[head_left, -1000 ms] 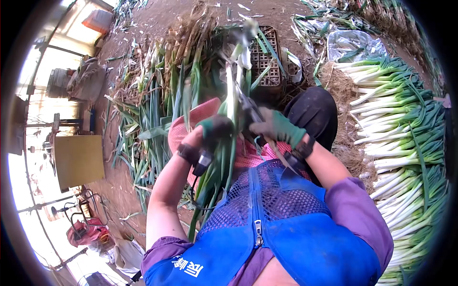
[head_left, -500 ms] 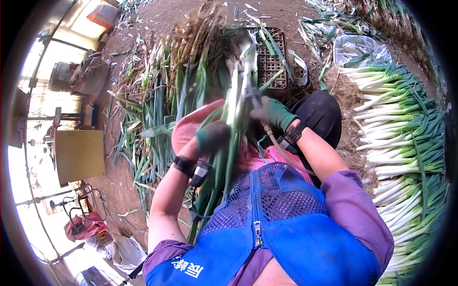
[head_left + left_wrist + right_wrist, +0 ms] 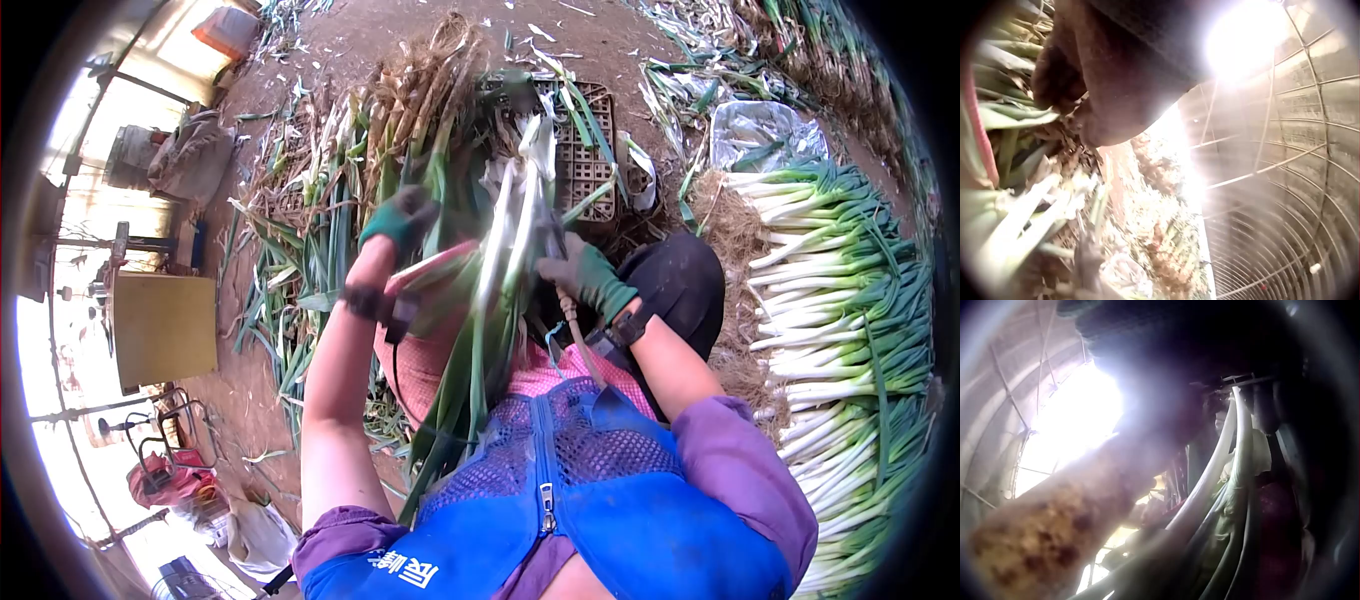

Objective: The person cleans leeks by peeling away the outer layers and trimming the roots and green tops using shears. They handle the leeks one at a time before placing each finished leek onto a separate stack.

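Note:
Two trimmed leeks (image 3: 513, 225) with white shanks lie over the person's lap, their green leaves trailing down toward the vest. Beside them the gloved right hand (image 3: 588, 275) grips an air gun (image 3: 556, 238) with a brown hose (image 3: 571, 318) running back from it. A blurred, spotted hose (image 3: 1054, 519) crosses close to the right wrist view, with the leek shanks (image 3: 1241, 444) behind. Away to the left, the gloved left hand (image 3: 402, 217) is over the heap of unpeeled leeks (image 3: 345, 190). Its fingers (image 3: 1104, 125) are loosely bent, with nothing visible in them.
A plastic crate (image 3: 585, 150) with loose leaves on it stands ahead. To the right lies a long row of cleaned leeks (image 3: 810, 300), roots toward the person. A silvery plastic bag (image 3: 765, 135) sits beyond it. A yellowish board (image 3: 163, 330) stands at the left.
The left hand has left the leek leaves on the lap and moved forward and left to the heap. The right hand stays beside the leeks with the air gun, shifting slightly back.

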Demonstrator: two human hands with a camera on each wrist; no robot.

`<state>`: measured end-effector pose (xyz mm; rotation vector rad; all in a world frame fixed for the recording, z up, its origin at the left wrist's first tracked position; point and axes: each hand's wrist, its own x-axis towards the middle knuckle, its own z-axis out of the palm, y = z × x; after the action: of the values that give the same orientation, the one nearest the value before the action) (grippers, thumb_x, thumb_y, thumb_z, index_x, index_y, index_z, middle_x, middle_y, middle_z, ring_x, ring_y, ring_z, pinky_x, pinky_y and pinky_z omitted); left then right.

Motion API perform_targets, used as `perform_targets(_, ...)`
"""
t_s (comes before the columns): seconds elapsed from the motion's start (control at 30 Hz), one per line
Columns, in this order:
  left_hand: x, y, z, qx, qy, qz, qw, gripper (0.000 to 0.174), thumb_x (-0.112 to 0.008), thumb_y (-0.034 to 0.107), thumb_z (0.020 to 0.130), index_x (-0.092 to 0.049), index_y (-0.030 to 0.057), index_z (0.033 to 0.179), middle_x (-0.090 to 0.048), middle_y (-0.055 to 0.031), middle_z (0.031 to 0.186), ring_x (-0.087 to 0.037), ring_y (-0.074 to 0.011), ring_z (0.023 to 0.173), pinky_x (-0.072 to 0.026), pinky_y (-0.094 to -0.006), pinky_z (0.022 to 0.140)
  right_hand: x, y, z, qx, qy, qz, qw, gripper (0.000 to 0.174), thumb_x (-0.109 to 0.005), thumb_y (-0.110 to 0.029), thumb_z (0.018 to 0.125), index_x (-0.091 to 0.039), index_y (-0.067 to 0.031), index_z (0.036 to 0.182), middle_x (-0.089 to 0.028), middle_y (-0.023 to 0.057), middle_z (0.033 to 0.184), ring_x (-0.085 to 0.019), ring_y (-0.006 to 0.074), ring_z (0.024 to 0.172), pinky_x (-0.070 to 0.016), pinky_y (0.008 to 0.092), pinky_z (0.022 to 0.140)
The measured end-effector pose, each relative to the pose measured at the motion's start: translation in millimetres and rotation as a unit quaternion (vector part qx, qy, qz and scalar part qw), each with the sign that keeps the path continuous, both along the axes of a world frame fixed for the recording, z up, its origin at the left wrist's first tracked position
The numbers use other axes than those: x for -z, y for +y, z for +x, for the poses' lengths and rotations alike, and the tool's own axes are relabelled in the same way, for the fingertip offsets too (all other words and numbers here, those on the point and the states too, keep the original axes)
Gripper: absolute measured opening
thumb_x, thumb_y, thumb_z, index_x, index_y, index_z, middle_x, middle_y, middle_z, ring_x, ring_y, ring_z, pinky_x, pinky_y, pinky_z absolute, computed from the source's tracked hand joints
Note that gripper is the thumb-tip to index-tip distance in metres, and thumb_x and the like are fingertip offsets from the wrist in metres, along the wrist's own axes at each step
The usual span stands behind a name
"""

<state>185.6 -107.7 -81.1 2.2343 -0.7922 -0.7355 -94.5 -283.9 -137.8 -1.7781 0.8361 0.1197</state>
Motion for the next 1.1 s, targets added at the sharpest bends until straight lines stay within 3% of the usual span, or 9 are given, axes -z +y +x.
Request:
perform_targets(0.13, 37.6, -26.1, 43.5, -0.001, -0.163, -0.006, 0.987, 0.031, -0.065, 0.027, 0.087, -0.066, 0.0071, 0.111, -0.072, -0.009, 0.089, -0.067, -0.0241, 0.082, -0.0519, -0.0344, 0.076, 9.1, 2.3, 8.5, -0.024, 0.034, -0.007, 0.999, 0.075, -0.069, -0.049, 0.072, -0.051, 0.0049, 0.121, -0.065, 0.0302, 0.103, -0.065, 0.0415, 0.1, -0.0501, 0.0435, 0.088)
perform_targets(0.23, 63.6, -55.9, 46.1, -0.014, -0.211, 0.158, 0.965, 0.075, -0.068, 0.044, 0.079, -0.047, 0.0134, 0.144, -0.058, -0.0221, 0.132, -0.055, -0.0357, 0.125, -0.0448, -0.0409, 0.104, -7.9, 5.3, 13.6, -0.043, 0.046, -0.045, 0.997, 0.074, -0.069, -0.049, 0.073, -0.052, 0.0045, 0.12, -0.065, 0.0305, 0.104, -0.064, 0.042, 0.1, -0.0501, 0.044, 0.088)
perform_targets(0.27, 60.6, -66.5, 40.4, -0.01, -0.202, 0.242, 0.949, 0.087, -0.069, 0.05, 0.076, -0.038, 0.0145, 0.149, -0.043, -0.0225, 0.147, -0.044, -0.0384, 0.134, -0.0393, -0.0444, 0.109, -3.0, 9.0, 14.8, -0.022, 0.032, -0.075, 0.996, 0.055, -0.072, -0.042, 0.075, -0.057, -0.0023, 0.109, -0.068, 0.0214, 0.091, -0.066, 0.038, 0.09, -0.0512, 0.0431, 0.083)
perform_targets(0.37, 67.3, -83.6, 20.4, -0.023, -0.301, 0.3, 0.905, 0.095, -0.073, 0.047, 0.074, -0.029, 0.0133, 0.151, -0.047, -0.0204, 0.142, -0.044, -0.0399, 0.132, -0.0413, -0.0465, 0.107, 0.9, 9.8, 21.5, -0.031, 0.051, -0.083, 0.995, 0.057, -0.072, -0.042, 0.075, -0.056, -0.0022, 0.113, -0.067, 0.0235, 0.096, -0.066, 0.0378, 0.093, -0.0513, 0.0431, 0.084)
perform_targets(0.47, 90.8, -85.3, 32.9, -0.032, -0.333, 0.291, 0.896, 0.074, -0.075, 0.037, 0.076, -0.04, 0.0135, 0.138, -0.053, -0.0181, 0.131, -0.054, -0.0363, 0.121, -0.0468, -0.0477, 0.1, -7.5, 11.6, 27.5, -0.035, 0.063, -0.081, 0.994, 0.062, -0.072, -0.042, 0.075, -0.055, -0.0004, 0.117, -0.067, 0.0259, 0.101, -0.066, 0.0396, 0.097, -0.0511, 0.0444, 0.086)
perform_targets(0.6, 69.3, -80.4, 35.1, -0.019, -0.223, 0.324, 0.919, 0.073, -0.077, 0.034, 0.069, -0.047, 0.0131, 0.132, -0.059, -0.0173, 0.126, -0.059, -0.0354, 0.117, -0.0504, -0.044, 0.096, 5.8, 12.2, 26.0, -0.033, 0.052, -0.095, 0.994, 0.063, -0.071, -0.043, 0.076, -0.053, 0.0006, 0.118, -0.067, 0.0266, 0.102, -0.066, 0.0403, 0.098, -0.0512, 0.0449, 0.085)
perform_targets(0.8, 17.8, -18.5, 50.1, -0.057, 0.064, -0.081, 0.993, 0.061, -0.075, 0.013, 0.066, -0.057, 0.0058, 0.124, -0.067, -0.0122, 0.107, -0.066, -0.022, 0.095, -0.0553, -0.0341, 0.082, 0.2, 2.7, 21.2, -0.023, 0.033, -0.074, 0.996, 0.082, -0.066, -0.049, 0.074, -0.045, 0.0067, 0.13, -0.065, 0.0315, 0.107, -0.064, 0.0437, 0.103, -0.0508, 0.0444, 0.09)
perform_targets(0.97, -41.6, 72.0, 50.6, -0.216, 0.027, -0.266, 0.939, 0.041, -0.073, 0.011, 0.075, -0.057, 0.0055, 0.112, -0.062, -0.0079, 0.096, -0.061, -0.0189, 0.083, -0.0526, -0.0339, 0.071, -2.1, 4.8, 13.3, -0.01, -0.007, -0.059, 0.998, 0.08, -0.068, -0.049, 0.073, -0.047, 0.0062, 0.127, -0.065, 0.0311, 0.106, -0.065, 0.0433, 0.101, -0.051, 0.0441, 0.089)
perform_targets(1.1, -95.8, 163.9, 75.0, -0.307, -0.095, -0.464, 0.826, 0.025, -0.065, 0.011, 0.088, -0.058, 0.0051, 0.111, -0.062, -0.0087, 0.096, -0.06, -0.019, 0.087, -0.0518, -0.0343, 0.078, -9.1, 2.0, 5.7, -0.008, -0.024, -0.044, 0.999, 0.083, -0.07, -0.049, 0.072, -0.048, 0.0071, 0.128, -0.066, 0.0304, 0.104, -0.066, 0.0412, 0.099, -0.0511, 0.0425, 0.088)
